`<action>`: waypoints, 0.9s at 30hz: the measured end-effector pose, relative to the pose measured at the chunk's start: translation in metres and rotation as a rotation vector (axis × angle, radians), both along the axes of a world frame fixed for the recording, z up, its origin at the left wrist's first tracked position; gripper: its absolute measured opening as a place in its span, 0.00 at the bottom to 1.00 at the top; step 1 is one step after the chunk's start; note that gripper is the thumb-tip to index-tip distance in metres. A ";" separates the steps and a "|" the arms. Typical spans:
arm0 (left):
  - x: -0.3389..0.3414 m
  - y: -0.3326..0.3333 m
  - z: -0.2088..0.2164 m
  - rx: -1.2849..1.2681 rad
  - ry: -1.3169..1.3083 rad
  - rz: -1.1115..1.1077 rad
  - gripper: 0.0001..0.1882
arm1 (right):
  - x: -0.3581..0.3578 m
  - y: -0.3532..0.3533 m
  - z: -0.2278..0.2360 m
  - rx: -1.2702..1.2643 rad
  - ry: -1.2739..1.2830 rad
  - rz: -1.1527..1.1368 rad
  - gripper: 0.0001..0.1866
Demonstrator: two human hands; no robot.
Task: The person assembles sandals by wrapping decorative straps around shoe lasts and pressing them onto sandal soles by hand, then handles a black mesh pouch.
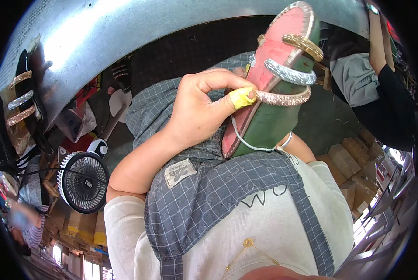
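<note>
A sandal upper (pixel 287 72) with three glittery straps, gold, silver and rose-gold, sits on a green shoe last (pixel 276 123) with a pink sole face. The last is held up at a tilt over my lap. My left hand (pixel 206 100), with yellow tape round its thumb, pinches the end of the rose-gold strap at the sole's edge. My right forearm (pixel 300 148) passes behind the last. Most of my right hand is hidden there, with a bit of finger showing at the last's far edge beyond my left hand. A thin white cord (pixel 248 145) loops below the straps.
A curved metal surface (pixel 171 25) runs across the far side. Another strapped sandal (pixel 20 99) stands at the left, above a round fan (pixel 84 182). At the right is a person in grey (pixel 354 79), with cardboard boxes (pixel 346 158) below. Another person (pixel 24 217) is at the lower left.
</note>
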State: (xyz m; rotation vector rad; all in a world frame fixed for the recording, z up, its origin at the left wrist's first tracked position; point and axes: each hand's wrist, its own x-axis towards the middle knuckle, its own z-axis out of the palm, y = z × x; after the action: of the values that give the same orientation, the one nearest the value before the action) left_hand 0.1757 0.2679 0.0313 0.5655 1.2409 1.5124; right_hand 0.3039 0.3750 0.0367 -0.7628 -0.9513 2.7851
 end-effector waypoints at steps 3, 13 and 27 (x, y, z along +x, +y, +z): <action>-0.004 0.007 -0.003 0.116 0.336 0.098 0.33 | -0.001 0.008 0.016 0.457 -0.233 0.172 0.09; -0.019 0.012 0.028 0.059 0.063 -0.343 0.60 | -0.012 0.001 0.017 -0.014 -0.367 -0.309 0.09; -0.078 -0.060 -0.041 0.726 -0.456 0.315 0.28 | -0.037 0.000 0.030 1.106 0.189 0.292 0.12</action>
State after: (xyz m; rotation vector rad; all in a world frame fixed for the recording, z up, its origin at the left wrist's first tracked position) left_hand 0.0980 0.2078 -0.0102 0.4497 0.4149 2.2218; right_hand 0.2665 0.3754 0.0667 -0.1748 -2.3082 1.8946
